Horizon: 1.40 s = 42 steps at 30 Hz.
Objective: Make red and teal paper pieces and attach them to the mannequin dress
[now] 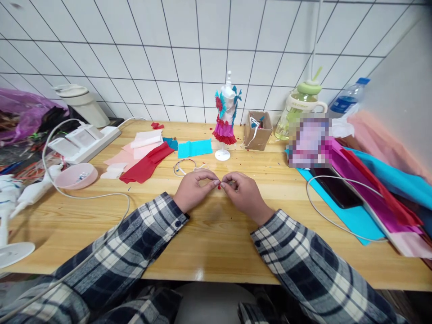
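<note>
Sleeves point(124, 252): long, loose, woven in a plaid of black, grey and off-white, with pale crossing stripes. Cuffs point(176, 210): same plaid, each fastened by a small, round, dark button point(177, 223). Fingers: bare, without rings or gloves.

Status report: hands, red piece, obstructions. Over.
Left hand and right hand pinching tiny red piece, material unclear. Thin pale round loop just beyond left hand. Nothing visibly blocking.

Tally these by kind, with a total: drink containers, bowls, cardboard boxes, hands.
Drink containers: 3 (tumbler, green bottle, water bottle)
Bowls: 1 (pink bowl)
Cardboard boxes: 1 (small box)
Hands: 2 (left hand, right hand)
Total: 7
</note>
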{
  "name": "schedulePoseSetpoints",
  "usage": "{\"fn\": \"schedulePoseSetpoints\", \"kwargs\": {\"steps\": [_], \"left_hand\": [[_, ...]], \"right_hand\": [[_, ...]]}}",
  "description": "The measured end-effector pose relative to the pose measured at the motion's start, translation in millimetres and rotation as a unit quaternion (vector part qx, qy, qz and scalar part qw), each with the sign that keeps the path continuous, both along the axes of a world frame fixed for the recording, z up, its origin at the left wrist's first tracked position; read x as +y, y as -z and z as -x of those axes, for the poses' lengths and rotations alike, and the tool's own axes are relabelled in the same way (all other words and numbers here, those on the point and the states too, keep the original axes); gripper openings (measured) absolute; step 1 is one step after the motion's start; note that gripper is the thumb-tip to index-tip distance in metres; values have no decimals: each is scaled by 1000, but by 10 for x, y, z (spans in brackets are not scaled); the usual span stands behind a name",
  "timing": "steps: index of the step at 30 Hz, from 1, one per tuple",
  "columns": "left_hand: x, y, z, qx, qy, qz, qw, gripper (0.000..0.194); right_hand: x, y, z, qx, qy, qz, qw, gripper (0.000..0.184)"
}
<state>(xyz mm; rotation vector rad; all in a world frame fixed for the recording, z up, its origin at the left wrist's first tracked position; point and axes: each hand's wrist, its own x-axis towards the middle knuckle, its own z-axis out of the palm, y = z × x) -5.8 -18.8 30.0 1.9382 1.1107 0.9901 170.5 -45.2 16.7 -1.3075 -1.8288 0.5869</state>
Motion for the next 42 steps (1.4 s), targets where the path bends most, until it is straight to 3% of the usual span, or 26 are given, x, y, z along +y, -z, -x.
{"fn": "schedulePoseSetpoints", "kwargs": {"steps": [2, 4, 7, 9, 12, 14, 17, 20, 22, 24, 27, 29, 32, 39, 42], "left_hand": [[-3, 19, -14, -29, -9, 25, 999, 19], [-16, 51, -36, -80, -24, 72, 994, 21], [-47, 97, -68, -152, -43, 137, 978, 24], [-66, 116, -82, -187, -49, 173, 966, 25], [-78, 114, -80, -210, -41, 211, 954, 29], [-68, 91, -62, -188, -27, 198, 962, 33], [-38, 36, -28, -92, -8, 106, 990, 27], [-19, -4, -12, -20, -10, 35, 999, 19], [-24, -3, -18, -39, -21, 59, 997, 19], [-43, 20, -37, -101, -31, 135, 985, 23], [-79, 64, -75, -206, -43, 253, 944, 28], [-92, 85, -95, -257, -53, 289, 921, 29], [-83, 108, -103, -295, -60, 305, 904, 27], [-35, 186, -78, -253, -43, 268, 929, 25], [-52, 191, -94, -270, -59, 281, 919, 24]], "right_hand": [[-13, -1, 31, 26, 4, 30, 999, 9], [-27, 8, 75, 90, 6, 107, 990, 13], [-39, 28, 135, 205, 0, 224, 953, 17], [-37, 37, 155, 251, 0, 255, 934, 19], [-24, 39, 144, 247, 5, 255, 935, 18], [-16, 36, 118, 207, 13, 235, 950, 17], [-18, 26, 82, 131, 20, 180, 975, 15], [-33, 16, 82, 100, 25, 144, 984, 14], [-43, 14, 103, 109, 29, 150, 982, 14], [-48, 17, 134, 147, 27, 180, 972, 14], [-46, 26, 172, 226, 11, 230, 947, 16], [-44, 29, 185, 261, 4, 243, 934, 17], [-43, 19, 186, 292, 2, 255, 922, 19], [-22, 12, 184, 289, 31, 254, 922, 21], [-6, 36, 197, 299, 34, 260, 917, 19]]}}
